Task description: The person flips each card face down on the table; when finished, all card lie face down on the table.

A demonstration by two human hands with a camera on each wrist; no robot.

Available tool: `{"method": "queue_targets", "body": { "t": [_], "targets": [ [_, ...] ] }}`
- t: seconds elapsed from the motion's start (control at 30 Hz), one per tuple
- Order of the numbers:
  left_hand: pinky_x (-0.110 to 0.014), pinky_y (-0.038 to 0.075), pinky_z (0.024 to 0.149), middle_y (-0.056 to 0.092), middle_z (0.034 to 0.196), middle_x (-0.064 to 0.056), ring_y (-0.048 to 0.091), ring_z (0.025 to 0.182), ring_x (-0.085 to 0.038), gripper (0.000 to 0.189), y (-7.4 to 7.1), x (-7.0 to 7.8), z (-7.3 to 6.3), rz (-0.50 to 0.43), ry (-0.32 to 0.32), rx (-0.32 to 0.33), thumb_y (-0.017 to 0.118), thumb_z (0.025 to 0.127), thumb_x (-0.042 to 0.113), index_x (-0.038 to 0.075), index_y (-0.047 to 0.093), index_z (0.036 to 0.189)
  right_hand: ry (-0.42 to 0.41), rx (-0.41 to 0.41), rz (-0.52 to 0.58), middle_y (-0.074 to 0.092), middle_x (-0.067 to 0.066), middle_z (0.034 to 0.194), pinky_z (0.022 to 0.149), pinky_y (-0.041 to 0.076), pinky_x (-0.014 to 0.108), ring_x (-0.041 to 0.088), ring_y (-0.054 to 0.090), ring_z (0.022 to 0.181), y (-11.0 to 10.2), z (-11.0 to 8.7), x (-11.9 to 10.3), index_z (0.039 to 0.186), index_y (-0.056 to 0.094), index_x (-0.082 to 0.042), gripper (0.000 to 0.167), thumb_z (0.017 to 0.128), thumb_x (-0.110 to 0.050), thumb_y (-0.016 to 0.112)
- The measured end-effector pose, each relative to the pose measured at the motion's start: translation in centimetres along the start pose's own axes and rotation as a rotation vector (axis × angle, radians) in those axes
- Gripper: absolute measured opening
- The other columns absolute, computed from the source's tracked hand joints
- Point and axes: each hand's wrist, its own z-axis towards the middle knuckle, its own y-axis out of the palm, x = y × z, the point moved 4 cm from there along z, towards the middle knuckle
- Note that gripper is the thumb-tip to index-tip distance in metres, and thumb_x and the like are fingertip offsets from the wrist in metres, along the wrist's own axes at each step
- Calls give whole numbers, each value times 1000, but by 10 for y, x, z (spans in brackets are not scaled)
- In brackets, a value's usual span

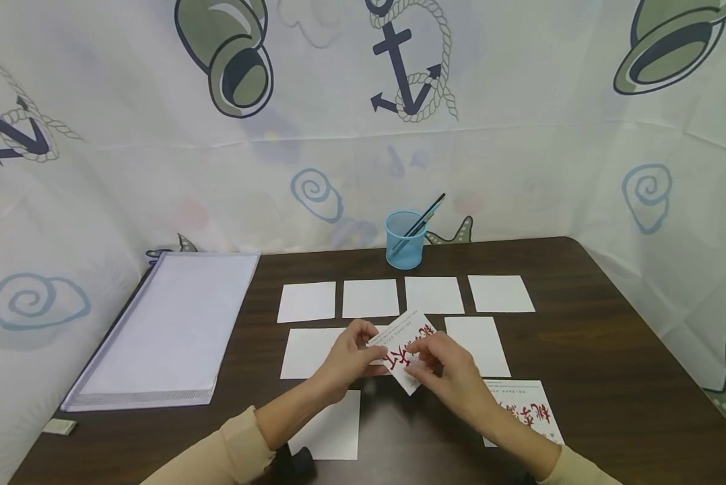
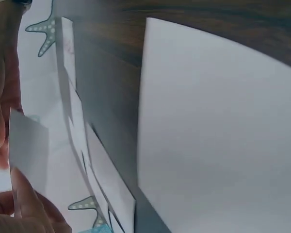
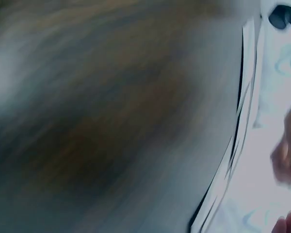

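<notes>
My left hand [image 1: 353, 357] pinches a white card [image 1: 404, 337] by its left side, above the table. Red handwritten-style characters and a line of small print mark the card's upper face; its plain back [image 2: 29, 150] shows in the left wrist view, with the left thumb against it. My right hand [image 1: 454, 374] hovers over the card's right part, fingers bent, thumb and fingertips apart near the red characters. Below the right forearm lies another card with red characters [image 1: 529, 407], partly covered. A blank card [image 1: 333, 431] lies near the left forearm.
Blank white cards [image 1: 305, 302] lie in rows on the dark table [image 1: 611, 377]. A blue cup [image 1: 404, 242] with pens stands at the back edge. At left lies a large white pad [image 1: 163, 330]. Patterned white cloth [image 1: 490, 168] hangs around the table.
</notes>
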Motion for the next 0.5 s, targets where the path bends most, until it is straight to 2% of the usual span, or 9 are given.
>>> {"method": "queue_targets", "body": {
  "t": [0.1,0.27,0.4,0.5],
  "targets": [
    [-26,56,68,50,99,-12,62,78,-13,28,3,4,1,-48,15,42,56,82,-2,0,40,105,-147,-7,-60,57,-1,83,62,44,13,8,51,69,9,2,-12,94,65,-8,31,67,-6,81],
    [-28,56,71,50,106,-17,62,79,-13,28,8,12,-2,-82,58,81,56,83,0,0,38,105,-272,35,-191,60,-1,88,64,46,15,10,54,75,13,5,-21,97,68,-10,37,64,1,81],
    [-32,55,77,51,110,-17,62,88,-13,37,8,18,-6,-74,140,59,63,86,6,-2,38,113,-307,96,-212,60,-1,87,63,47,17,10,54,73,9,9,-22,99,68,-9,40,64,10,78],
    [-30,54,80,51,114,-15,60,98,-16,44,6,21,-8,-30,202,61,68,85,9,0,41,119,-270,145,-179,58,0,84,59,44,14,7,51,68,4,12,-20,97,66,-7,40,65,14,76]
  ]
}}
